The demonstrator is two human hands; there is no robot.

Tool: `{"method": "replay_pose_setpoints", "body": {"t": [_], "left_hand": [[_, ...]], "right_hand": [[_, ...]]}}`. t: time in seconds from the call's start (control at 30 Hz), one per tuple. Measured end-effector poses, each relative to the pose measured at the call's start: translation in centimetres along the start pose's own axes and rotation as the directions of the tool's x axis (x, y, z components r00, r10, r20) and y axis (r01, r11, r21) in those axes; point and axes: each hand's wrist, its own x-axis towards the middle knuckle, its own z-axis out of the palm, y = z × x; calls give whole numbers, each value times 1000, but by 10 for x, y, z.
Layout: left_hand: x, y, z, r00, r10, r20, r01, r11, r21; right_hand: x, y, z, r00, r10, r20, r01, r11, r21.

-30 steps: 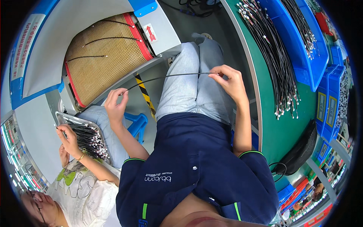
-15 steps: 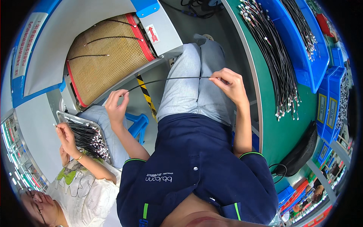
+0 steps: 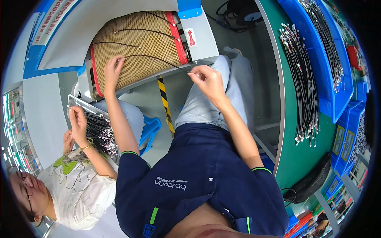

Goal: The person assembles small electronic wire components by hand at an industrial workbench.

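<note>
A thin black cable (image 3: 155, 58) stretches in a shallow arc between my two hands. My left hand (image 3: 114, 68) pinches its left end above the near part of the tan mesh conveyor belt (image 3: 158, 49). At the other end, my right hand (image 3: 207, 81) grips the cable just past the belt's near right corner, over my knees. Farther up the belt lie several similar black cables (image 3: 147, 34), spaced apart and roughly crosswise. The belt has red side edges and comes out from under a grey and blue machine hood (image 3: 119, 7).
On the green table (image 3: 295, 166) at right lies a long bundle of black cables (image 3: 303, 87) beside a blue bin (image 3: 331, 79). A co-worker (image 3: 79, 174) sits at left near a metal tray (image 3: 75, 99) of cables. A blue stool (image 3: 151, 133) stands between us.
Both hands have moved forward with the cable, from above my lap to the belt's near end. My right hand has also shifted left. The whole view has shifted somewhat.
</note>
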Motion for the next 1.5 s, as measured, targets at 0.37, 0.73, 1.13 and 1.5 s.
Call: {"method": "replay_pose_setpoints", "body": {"t": [0.37, 0.73, 1.13, 1.5], "left_hand": [[34, -31, 7, 994, 103, 46, -103, 995, 12], [-31, 24, 16, 976, 88, -200, -91, 996, -7], [-102, 111, 87, 988, 143, 54, -119, 939, -322], [-102, 136, 93, 980, 132, 146, -71, 928, -365]], "right_hand": [[10, 5, 19, 993, 117, 6, -115, 987, -108], [-23, -86, -161, 869, -132, -476, -193, 797, -573], [-55, -67, -238, 696, 121, -708, -650, 526, -548], [-50, -103, -220, 463, -243, -853, -316, 853, -415]]}}
